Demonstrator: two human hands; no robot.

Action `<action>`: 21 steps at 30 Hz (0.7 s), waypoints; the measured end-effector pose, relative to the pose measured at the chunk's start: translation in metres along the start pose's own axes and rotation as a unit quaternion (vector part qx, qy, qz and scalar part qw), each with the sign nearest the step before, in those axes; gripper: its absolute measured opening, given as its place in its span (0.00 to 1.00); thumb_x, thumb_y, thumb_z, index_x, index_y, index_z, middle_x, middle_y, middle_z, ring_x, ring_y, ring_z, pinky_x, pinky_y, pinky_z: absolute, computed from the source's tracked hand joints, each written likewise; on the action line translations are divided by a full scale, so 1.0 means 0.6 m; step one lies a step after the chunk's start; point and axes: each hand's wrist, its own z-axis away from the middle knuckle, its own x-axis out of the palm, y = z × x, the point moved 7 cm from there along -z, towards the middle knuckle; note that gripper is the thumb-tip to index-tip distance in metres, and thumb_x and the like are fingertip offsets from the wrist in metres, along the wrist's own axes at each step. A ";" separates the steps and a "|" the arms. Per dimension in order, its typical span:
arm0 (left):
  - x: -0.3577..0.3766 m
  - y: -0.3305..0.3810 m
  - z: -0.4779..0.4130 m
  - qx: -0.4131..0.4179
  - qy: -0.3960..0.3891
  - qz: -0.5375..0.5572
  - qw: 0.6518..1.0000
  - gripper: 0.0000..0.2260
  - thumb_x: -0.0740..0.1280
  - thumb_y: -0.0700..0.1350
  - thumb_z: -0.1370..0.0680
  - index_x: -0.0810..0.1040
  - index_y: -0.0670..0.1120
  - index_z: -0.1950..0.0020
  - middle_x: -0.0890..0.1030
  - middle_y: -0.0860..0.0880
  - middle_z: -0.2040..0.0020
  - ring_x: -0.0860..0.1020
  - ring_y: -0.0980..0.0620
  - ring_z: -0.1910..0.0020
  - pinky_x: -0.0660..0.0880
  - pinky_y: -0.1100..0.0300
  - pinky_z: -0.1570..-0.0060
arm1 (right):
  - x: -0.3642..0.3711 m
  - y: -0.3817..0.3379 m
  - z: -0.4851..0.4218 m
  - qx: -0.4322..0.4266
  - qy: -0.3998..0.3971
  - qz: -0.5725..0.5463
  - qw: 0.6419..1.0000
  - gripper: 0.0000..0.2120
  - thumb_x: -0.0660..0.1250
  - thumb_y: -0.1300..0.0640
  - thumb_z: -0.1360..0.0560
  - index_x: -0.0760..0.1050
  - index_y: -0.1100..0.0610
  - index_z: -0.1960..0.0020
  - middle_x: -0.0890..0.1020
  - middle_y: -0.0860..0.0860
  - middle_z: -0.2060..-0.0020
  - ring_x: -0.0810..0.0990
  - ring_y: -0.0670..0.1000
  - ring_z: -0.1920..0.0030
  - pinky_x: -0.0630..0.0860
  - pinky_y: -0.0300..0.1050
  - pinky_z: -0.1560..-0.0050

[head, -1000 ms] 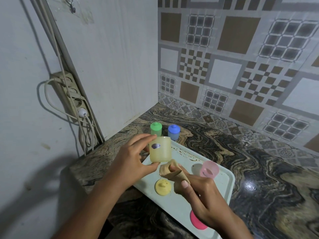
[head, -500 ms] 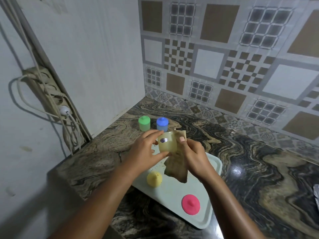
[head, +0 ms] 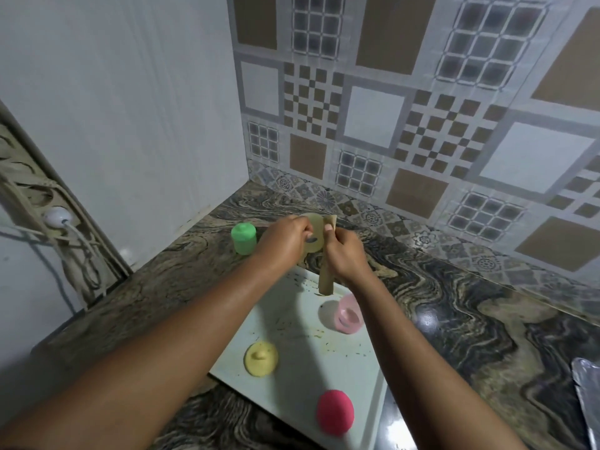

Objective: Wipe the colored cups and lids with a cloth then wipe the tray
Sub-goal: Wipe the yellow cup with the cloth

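Note:
My left hand (head: 281,244) grips a pale yellow cup (head: 314,233) held up above the far end of the light tray (head: 298,371). My right hand (head: 344,254) pinches a tan cloth (head: 326,280) against the cup's right side; the cloth hangs down below the hand. On the tray lie a yellow lid (head: 261,358), a red-pink lid (head: 335,411) and a pink cup (head: 348,314) on its side. A green cup with its lid (head: 243,238) stands on the counter behind the tray. The blue cup is hidden behind my hands.
The marbled counter (head: 470,313) meets a white wall on the left and a tiled wall behind. A power strip with a white plug (head: 56,217) and cables hangs on the left wall. A shiny metal edge (head: 589,394) shows at the far right. Dark crumbs speckle the tray.
My right hand brought the cloth up from below onto the yellow cup, and both hands with the cup moved farther away. The view tilted down, so more of the tray shows.

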 end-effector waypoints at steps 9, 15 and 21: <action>0.117 -0.047 -0.068 -0.067 -0.113 -0.121 0.984 0.06 0.65 0.38 0.21 0.79 0.44 0.46 0.80 0.44 0.48 0.80 0.42 0.53 0.70 0.54 0.61 | 0.036 0.084 -0.099 0.082 -0.016 -0.002 0.997 0.23 0.55 0.51 0.14 0.71 0.60 0.65 0.76 0.57 0.66 0.73 0.57 0.64 0.67 0.47 0.58; 0.169 -0.059 -0.069 -0.072 -0.211 -0.184 0.957 0.08 0.63 0.35 0.21 0.79 0.40 0.44 0.80 0.40 0.44 0.80 0.40 0.45 0.76 0.50 0.51 | 0.050 0.126 -0.109 0.131 -0.032 0.009 0.991 0.22 0.55 0.50 0.14 0.68 0.58 0.65 0.74 0.60 0.59 0.72 0.57 0.56 0.65 0.46 0.55; 0.181 -0.078 -0.063 -0.087 -0.210 -0.181 0.957 0.09 0.63 0.39 0.20 0.80 0.42 0.42 0.81 0.41 0.44 0.80 0.41 0.45 0.76 0.50 0.49 | 0.042 0.126 -0.102 0.146 -0.027 -0.020 0.989 0.23 0.55 0.51 0.14 0.78 0.70 0.45 0.78 0.62 0.53 0.74 0.59 0.54 0.70 0.51 0.52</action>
